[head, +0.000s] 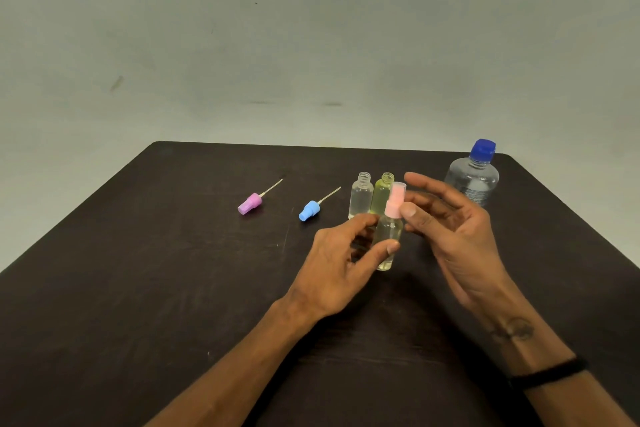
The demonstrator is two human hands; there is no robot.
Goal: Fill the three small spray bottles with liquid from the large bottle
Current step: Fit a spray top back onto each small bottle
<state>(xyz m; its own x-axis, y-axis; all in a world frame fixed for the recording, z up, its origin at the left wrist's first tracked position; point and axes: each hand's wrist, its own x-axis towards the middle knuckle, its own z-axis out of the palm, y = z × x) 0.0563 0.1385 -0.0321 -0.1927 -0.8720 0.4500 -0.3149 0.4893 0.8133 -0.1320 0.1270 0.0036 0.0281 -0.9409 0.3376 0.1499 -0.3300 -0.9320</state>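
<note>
Head view, looking down on a dark table (138, 288) against a plain grey-green wall.

Left hand (341, 260) grips a small clear spray bottle (388, 239) around its body, thumb across the front, fingers curled behind. Bottle is near the table's middle, close to upright, long axis vertical with a slight lean; base is low, whether it touches the surface I cannot tell. Its pale pink spray head (395, 199) is on the neck and points up, toward the far edge.

Right hand (450, 222) is beside the spray head, thumb tip against the pink collar, remaining fingers spread and loosely extended past it. Whether a finger pinches from the far side is hidden.

Just behind, two small bottles stand upright, touching or nearly so, both with open threaded necks pointing up: a clear one (361, 196) and a yellowish one (381, 196).

Left of them, two loose spray heads lie on their sides, well apart: blue (309, 210) and pink-violet (250, 203). Each dip tube points away, up and to the right.

Large bottle (472, 180) stands upright at the far right corner, blue cap (483, 149) on.

Black band (547, 374) on the right wrist.
</note>
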